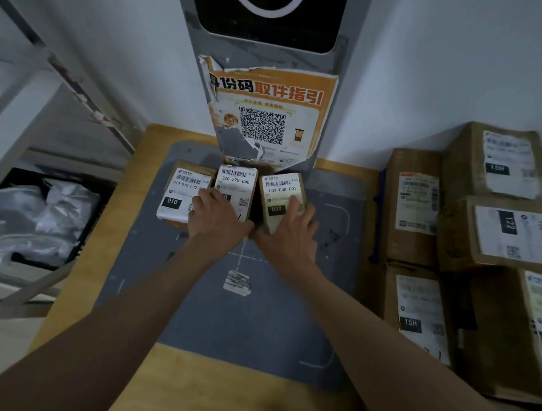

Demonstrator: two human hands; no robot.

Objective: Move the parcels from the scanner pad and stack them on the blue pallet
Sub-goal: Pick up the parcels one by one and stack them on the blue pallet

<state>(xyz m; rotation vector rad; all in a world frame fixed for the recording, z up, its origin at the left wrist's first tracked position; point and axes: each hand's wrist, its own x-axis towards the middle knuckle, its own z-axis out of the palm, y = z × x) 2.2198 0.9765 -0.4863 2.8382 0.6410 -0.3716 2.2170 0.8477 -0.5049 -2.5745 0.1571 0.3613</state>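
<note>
Three small brown parcels with white labels stand in a row at the back of the grey scanner pad (pixel 287 319). The left parcel (pixel 180 192) is marked 010, the middle parcel (pixel 235 180) 220, the right parcel (pixel 280 190) 032. My left hand (pixel 219 216) lies over the front of the middle parcel, with its fingers reaching onto the edge of the left one. My right hand (pixel 288 230) grips the right parcel, fingers spread over its top and label. The blue pallet is not in view.
The scanner's grey post (pixel 273 61) with an orange QR poster (pixel 269 115) rises behind the parcels. Several larger cardboard boxes (pixel 484 252) are stacked to the right of the wooden table (pixel 145 151). A black crate of plastic bags (pixel 38 218) sits under a metal shelf at left.
</note>
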